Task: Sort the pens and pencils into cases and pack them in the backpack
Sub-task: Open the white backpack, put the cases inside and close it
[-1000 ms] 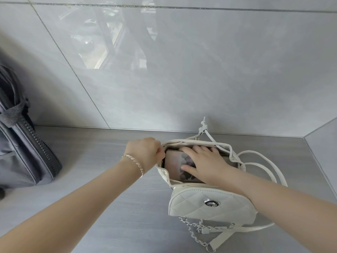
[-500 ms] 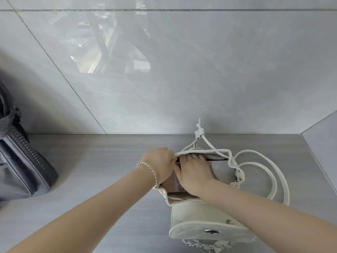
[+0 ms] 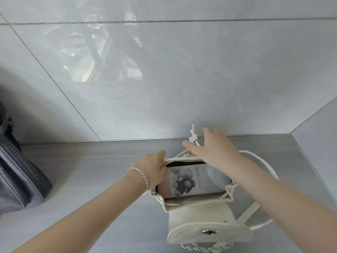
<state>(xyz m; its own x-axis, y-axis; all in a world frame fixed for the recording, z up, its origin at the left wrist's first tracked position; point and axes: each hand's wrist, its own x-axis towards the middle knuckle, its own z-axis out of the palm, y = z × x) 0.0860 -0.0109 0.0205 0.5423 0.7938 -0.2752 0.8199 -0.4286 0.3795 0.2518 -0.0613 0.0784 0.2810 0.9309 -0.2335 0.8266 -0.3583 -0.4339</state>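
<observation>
While left hand (image 3: 152, 169) pinches soft backpack (image 3: 198, 212) rim, right hand (image 3: 214, 147) hovers unclenched near drawstring (image 3: 193, 137); printed case (image 3: 189, 181) inside. Limp, light: take cord.

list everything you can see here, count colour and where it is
small backpack: 1, cream white, standing on the counter at lower centre right, mouth open, flap hanging toward the camera
pencil case: 1, pale with a dark rounded print, lying inside the backpack's mouth
drawstring toggle: 1, white, at the far side of the backpack
chain: 1, silver, below the flap
grey bag: 1, dark grey with a zip, left edge
counter: 1, grey
tiled wall: grey, glossy, behind
bracelet: 1, silver, left wrist
left hand: gripping the backpack's left rim
right hand: open, above the far rim by the toggle
</observation>
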